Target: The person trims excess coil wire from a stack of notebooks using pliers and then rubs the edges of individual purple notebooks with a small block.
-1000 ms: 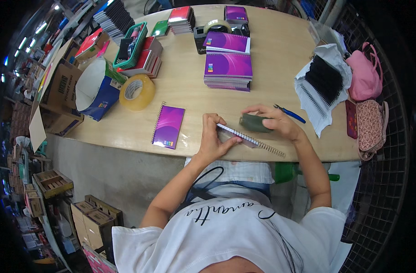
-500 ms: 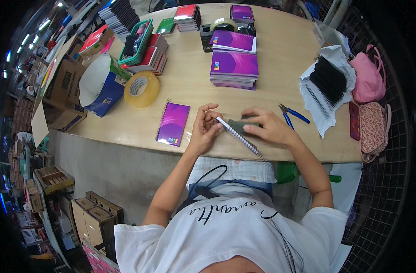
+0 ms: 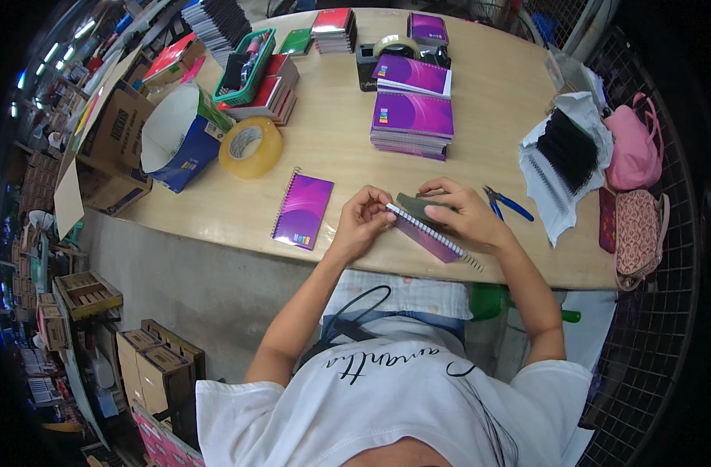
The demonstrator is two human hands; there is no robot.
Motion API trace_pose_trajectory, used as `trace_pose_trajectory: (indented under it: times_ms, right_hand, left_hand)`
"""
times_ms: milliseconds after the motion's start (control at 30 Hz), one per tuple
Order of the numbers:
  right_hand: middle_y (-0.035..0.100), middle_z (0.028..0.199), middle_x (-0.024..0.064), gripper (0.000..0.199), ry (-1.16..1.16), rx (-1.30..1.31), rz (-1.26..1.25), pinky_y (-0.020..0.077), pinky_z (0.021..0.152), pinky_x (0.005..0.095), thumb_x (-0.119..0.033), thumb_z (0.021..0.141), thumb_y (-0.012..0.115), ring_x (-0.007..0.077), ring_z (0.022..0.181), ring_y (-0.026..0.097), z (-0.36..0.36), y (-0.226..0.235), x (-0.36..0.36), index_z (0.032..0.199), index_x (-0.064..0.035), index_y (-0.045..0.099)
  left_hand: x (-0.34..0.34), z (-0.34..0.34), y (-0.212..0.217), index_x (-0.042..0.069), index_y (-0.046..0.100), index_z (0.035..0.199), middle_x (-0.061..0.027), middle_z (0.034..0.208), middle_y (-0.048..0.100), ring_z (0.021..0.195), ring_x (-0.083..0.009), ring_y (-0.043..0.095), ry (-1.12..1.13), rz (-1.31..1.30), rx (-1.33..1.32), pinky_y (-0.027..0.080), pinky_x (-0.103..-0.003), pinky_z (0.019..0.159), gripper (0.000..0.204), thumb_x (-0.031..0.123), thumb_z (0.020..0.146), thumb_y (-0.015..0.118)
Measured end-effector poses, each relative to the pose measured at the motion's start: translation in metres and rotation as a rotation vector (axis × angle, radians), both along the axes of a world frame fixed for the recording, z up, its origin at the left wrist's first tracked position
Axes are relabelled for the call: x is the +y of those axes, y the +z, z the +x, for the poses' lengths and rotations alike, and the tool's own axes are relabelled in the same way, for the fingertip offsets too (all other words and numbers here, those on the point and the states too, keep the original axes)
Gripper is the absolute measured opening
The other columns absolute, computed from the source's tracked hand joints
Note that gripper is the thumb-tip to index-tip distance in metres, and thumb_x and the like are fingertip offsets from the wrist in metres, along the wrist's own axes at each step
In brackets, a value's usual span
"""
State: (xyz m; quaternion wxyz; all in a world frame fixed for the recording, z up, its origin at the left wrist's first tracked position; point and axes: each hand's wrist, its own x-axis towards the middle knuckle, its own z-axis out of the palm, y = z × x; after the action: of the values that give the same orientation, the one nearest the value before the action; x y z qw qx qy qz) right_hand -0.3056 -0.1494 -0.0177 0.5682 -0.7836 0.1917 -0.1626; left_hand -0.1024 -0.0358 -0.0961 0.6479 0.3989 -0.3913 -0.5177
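Observation:
Both of my hands hold a small purple notebook (image 3: 427,235) with a black spiral wire along its upper edge, tilted just above the wooden table (image 3: 332,163). My left hand (image 3: 365,220) pinches the left end of the spiral. My right hand (image 3: 458,215) grips the notebook's middle and upper side. A finished purple spiral notebook (image 3: 303,210) lies flat to the left of my left hand.
Blue-handled pliers (image 3: 508,203) lie right of my right hand. A stack of purple notebooks (image 3: 413,123), a roll of tan tape (image 3: 250,147), black spiral coils on white plastic (image 3: 567,151), a tape dispenser (image 3: 398,51) and pink bags (image 3: 634,148) surround the work spot. Cardboard boxes (image 3: 110,132) stand left.
The notebook has tilted and shifted slightly in my hands, and my left fingers have moved to the spiral's left end. The view has shifted a little.

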Motion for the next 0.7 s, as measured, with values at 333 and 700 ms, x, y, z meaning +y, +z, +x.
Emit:
trace_pose_trajectory:
  times_ms: [333,700]
  right_hand:
    - [0.054,0.126,0.0182,0.035,-0.028,0.076,-0.192,0.0426,0.097,0.0373,-0.028,0.088,0.062,0.0288,0.115,0.055,0.012,0.003,-0.01,0.113,-0.0045,0.069]
    - [0.041,0.141,0.023,0.063,-0.734,0.573,-0.902,0.0345,0.106,0.047,-0.03,0.083,0.071,0.0436,0.128,0.04,-0.103,-0.058,0.001,0.138,-0.0073,0.048]
  left_hand:
    - [-0.005,0.002,-0.002,0.004,0.05,0.103,-0.002,0.095,0.056,0.088,-0.0091,0.057,-0.002,-0.011,0.018,0.051,-0.023,0.077,0.033,-0.007,0.079,0.07]
    - [0.011,-0.008,0.037,0.001,0.04,0.139,-0.009,0.104,0.062,0.097,-0.0133,0.06,0.037,-0.003,0.056,0.05,-0.027,0.087,0.06,-0.005,0.085,0.065]
